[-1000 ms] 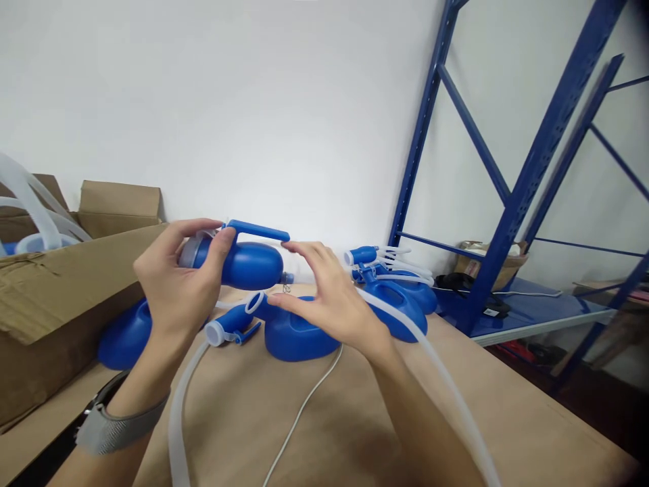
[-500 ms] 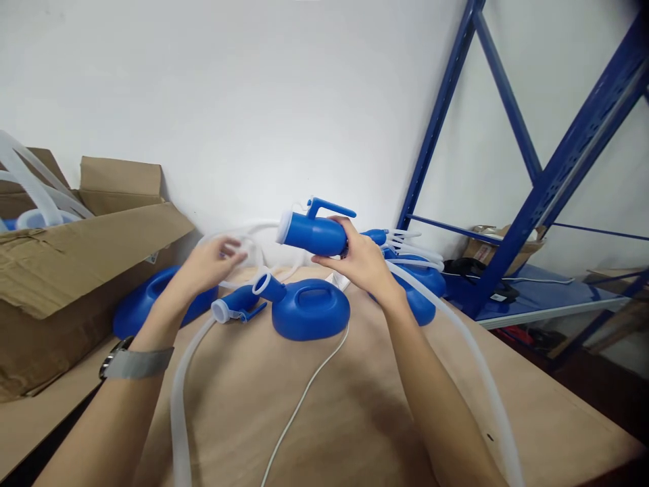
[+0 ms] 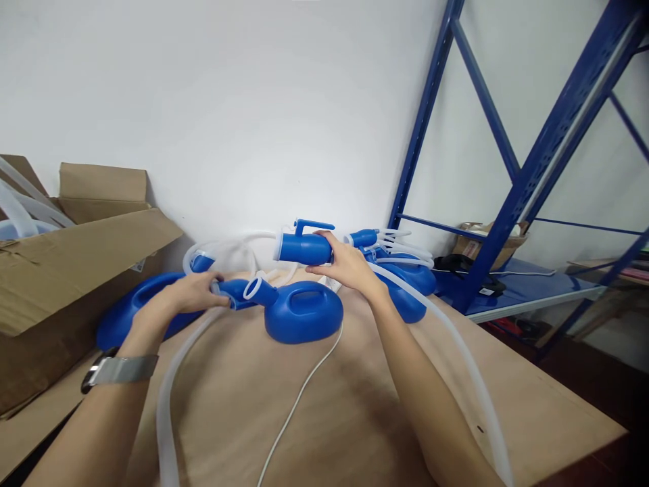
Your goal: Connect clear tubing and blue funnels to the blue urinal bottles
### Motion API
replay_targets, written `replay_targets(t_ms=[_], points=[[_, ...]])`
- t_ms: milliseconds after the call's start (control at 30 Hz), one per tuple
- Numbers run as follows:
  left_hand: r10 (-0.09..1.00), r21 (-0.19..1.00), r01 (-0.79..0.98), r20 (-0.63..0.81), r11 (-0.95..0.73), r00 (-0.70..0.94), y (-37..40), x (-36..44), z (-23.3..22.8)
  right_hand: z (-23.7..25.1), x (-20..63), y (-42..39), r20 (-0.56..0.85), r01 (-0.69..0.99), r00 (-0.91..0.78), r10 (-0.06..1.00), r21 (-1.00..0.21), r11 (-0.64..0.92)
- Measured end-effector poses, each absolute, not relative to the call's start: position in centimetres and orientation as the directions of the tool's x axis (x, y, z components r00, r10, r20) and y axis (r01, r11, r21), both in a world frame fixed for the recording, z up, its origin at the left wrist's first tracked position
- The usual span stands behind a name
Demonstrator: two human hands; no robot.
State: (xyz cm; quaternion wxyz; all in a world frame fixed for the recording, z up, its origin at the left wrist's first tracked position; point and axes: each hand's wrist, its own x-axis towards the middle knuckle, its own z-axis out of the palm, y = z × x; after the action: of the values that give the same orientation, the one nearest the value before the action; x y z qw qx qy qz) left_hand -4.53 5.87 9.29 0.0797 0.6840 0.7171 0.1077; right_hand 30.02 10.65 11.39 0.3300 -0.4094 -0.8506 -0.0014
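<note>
Two hands are busy here: the right hand (image 3: 347, 265) is clamped around the narrow end of a blue funnel piece (image 3: 303, 247), held off the table (image 3: 355, 412) with its white-rimmed mouth pointing left, while the left hand (image 3: 190, 292) is closed on a second blue funnel piece (image 3: 234, 293) lying on the table just beside the spout of the middle blue container (image 3: 303, 312). The raised piece could slip, judging by the end-only grip, and the translucent tube (image 3: 170, 392) running from the left piece may drag or snag on the container. Counted: three flat blue containers in view, at least three funnel pieces, several tubes too tangled to number, one cardboard box (image 3: 65, 270), one blue rack (image 3: 507, 196).
</note>
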Motion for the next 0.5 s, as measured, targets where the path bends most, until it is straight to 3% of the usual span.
replay_targets(t_ms=[133,267,500], points=[[0.972,0.201,0.974,0.191,0.101,-0.140,4.3,-5.0,12.2,11.7,30.4,10.7,0.549,0.696,-0.432,0.715,-0.301,0.652],[0.941,0.211,0.972,0.295,0.106,-0.167,3.5,-5.8,12.9,11.5,30.7,11.1,0.515,0.692,-0.445,0.732,-0.322,0.647],[0.982,0.302,0.950,0.135,0.084,-0.130,4.5,-6.2,10.8,10.2,30.6,12.4,0.378,0.670,-0.531,0.758,-0.361,0.649]])
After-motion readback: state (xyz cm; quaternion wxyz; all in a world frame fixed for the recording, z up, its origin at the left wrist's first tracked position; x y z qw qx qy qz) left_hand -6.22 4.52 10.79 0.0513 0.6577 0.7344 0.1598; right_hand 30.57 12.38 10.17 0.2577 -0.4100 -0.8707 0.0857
